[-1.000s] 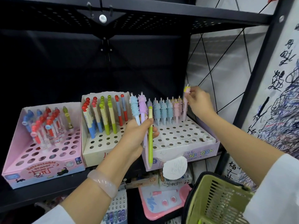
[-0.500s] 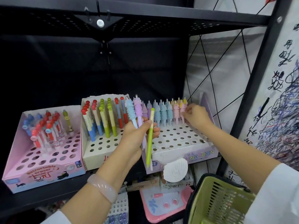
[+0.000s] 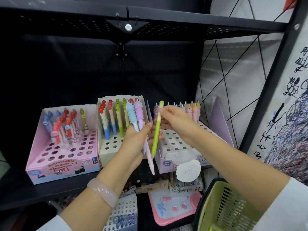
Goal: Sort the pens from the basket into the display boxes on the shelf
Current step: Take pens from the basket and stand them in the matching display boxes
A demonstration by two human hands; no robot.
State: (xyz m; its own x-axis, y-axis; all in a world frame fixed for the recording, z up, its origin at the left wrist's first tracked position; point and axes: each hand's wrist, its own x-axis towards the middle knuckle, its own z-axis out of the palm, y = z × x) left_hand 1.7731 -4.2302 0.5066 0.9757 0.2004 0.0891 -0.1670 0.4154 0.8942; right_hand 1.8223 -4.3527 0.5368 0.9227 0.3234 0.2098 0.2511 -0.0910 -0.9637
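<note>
Fingers (image 3: 164, 109) of our right hand (image 3: 176, 120) are pinching the upper end of the green pen (image 3: 156, 130), just under its cap, while our left hand (image 3: 136, 139) is curling round the blue pen (image 3: 131, 114) and the lilac pen (image 3: 140, 117), thumb pressing across their barrels. We are holding all three in front of the cream display box (image 3: 106, 150), our landmark. Whether the left fingertips are also touching the green pen, we cannot tell. That pen is hanging tip-down just right of the cream box's front corner, above the front rows of open holes in the lilac display box (image 3: 175, 162). Left of the cream box the pink display box (image 3: 61, 170) is showing many free holes. Open dark room is lying above the cream box, under the upper shelf (image 3: 183, 19). Below and right of it, the green basket (image 3: 221, 209) is sitting at our right forearm
</note>
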